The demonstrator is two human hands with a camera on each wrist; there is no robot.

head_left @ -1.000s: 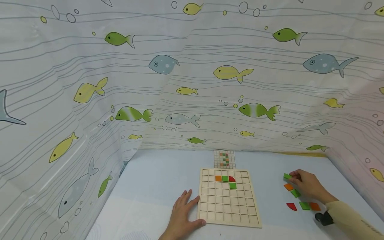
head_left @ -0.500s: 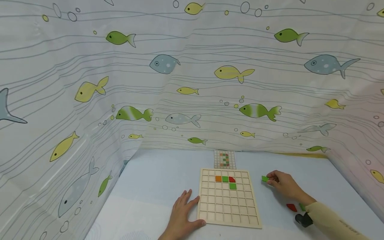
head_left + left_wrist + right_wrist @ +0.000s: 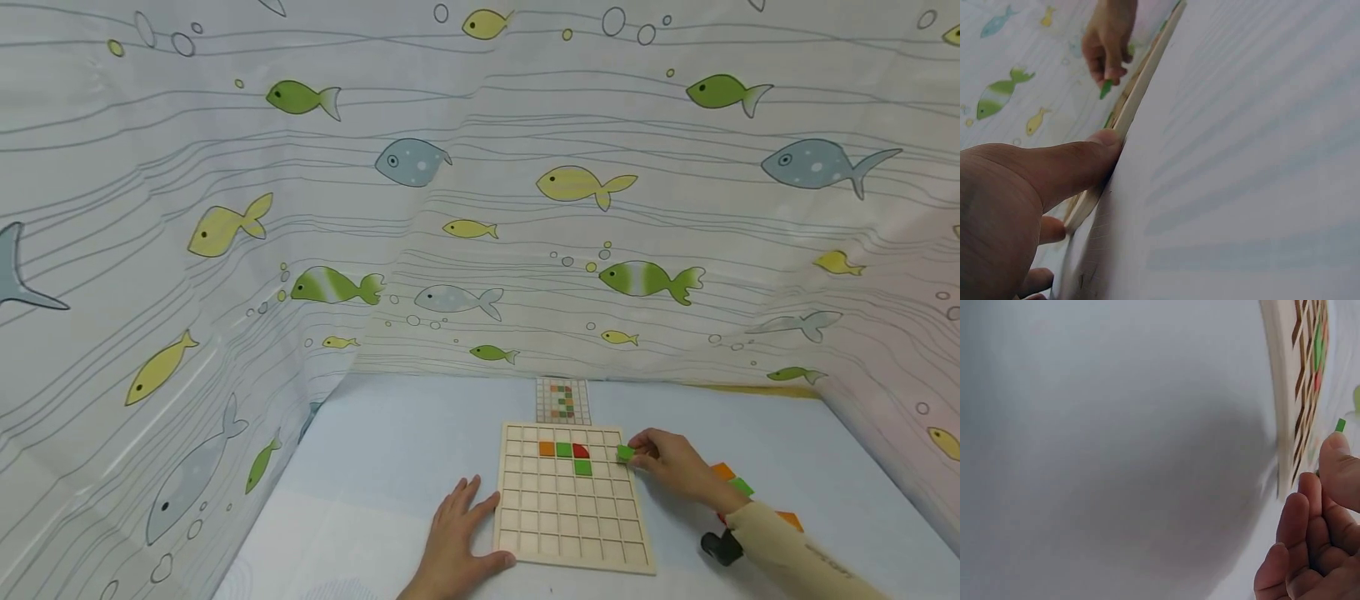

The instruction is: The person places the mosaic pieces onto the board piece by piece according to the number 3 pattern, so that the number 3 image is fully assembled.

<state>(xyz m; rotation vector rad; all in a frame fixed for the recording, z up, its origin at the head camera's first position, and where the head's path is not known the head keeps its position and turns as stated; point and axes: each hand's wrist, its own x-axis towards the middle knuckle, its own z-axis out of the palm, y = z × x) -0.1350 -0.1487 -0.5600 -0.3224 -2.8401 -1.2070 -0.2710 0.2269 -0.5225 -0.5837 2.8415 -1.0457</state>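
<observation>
Tiles (image 3: 625, 454) green, orange, red; board (image 3: 551, 521) pale, grid-lined; backdrop (image 3: 517, 125) white, fish-printed; sleeve (image 3: 787, 546) beige.

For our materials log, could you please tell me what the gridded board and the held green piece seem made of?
Gridded board: probably bare matte wood, given its pale tan colour and brown grid edges. Held green piece: painted wood or plastic; its even colour leaves that open.

Wooden grid board (image 3: 570, 508) (matt, smooth).

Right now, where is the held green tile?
In the head view, the green tile is pinched by the right hand, at the upper right edge of the grid board.
</observation>
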